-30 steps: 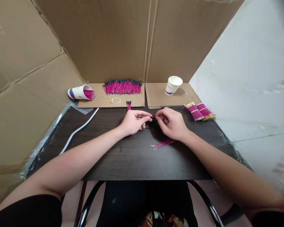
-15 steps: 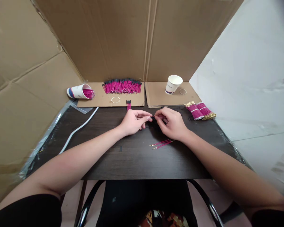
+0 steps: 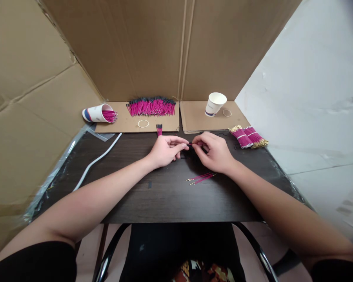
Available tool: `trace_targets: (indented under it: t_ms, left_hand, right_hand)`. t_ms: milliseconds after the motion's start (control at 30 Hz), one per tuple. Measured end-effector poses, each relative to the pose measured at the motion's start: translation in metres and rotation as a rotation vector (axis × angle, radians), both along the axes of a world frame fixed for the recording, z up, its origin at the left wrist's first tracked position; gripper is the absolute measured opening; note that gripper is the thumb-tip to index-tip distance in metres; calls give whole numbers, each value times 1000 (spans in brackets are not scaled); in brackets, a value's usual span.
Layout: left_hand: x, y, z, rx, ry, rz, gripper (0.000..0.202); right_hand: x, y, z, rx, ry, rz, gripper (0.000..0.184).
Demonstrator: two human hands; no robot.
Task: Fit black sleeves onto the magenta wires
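Over the dark table my left hand point(image 3: 167, 152) and my right hand point(image 3: 213, 152) meet almost fingertip to fingertip. My right thumb and forefinger pinch a short pink wire point(image 3: 193, 144). At its left end is a small black sleeve point(image 3: 190, 145), pinched in my left fingertips; how far the wire sits inside it I cannot tell. Small black pieces point(image 3: 191, 153) lie beneath the hands, partly hidden. Nearer to me are a few loose pink wires point(image 3: 201, 178) with gold metal ends. Just behind my left hand lie several black-tipped pink wires point(image 3: 159, 129).
At the back, a pile of black-tipped wires point(image 3: 153, 106) lies on cardboard point(image 3: 117, 127). A tipped paper cup point(image 3: 94, 114) holds more wires. Another paper cup point(image 3: 214, 106) stands upright beside a rubber band point(image 3: 227, 112). Banded wire bundles point(image 3: 248, 137) lie right; a white cable point(image 3: 98, 158) runs left.
Both hands keep nearly the same pose and place. The dark piece between the fingertips shows slightly more clearly; the rest of the view has barely shifted.
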State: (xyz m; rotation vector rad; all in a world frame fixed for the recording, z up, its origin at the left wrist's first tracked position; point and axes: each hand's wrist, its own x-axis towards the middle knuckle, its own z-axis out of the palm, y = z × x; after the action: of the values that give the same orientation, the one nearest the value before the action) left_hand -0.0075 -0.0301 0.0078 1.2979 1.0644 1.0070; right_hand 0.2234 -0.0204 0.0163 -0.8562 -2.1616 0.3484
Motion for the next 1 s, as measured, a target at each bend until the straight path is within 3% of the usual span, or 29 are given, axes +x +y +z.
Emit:
trace_targets:
  t_ms: [333,533,767,1000]
  left_hand:
    - [-2,2,2,2,-61,58,30]
    - [-2,1,6,-42,-90,31,48]
    - [3,-3,6,19,-87,-19,35]
    - [1,-2,6,1,-148,25,38]
  right_hand:
    - [4,1,4,-1,-24,5,8]
    - [-2,-2,6,-74,96,-24,13]
    - [-10,-9,-6,-288,289,-15,19]
    - [-12,-13,-3,-278,267,2,16]
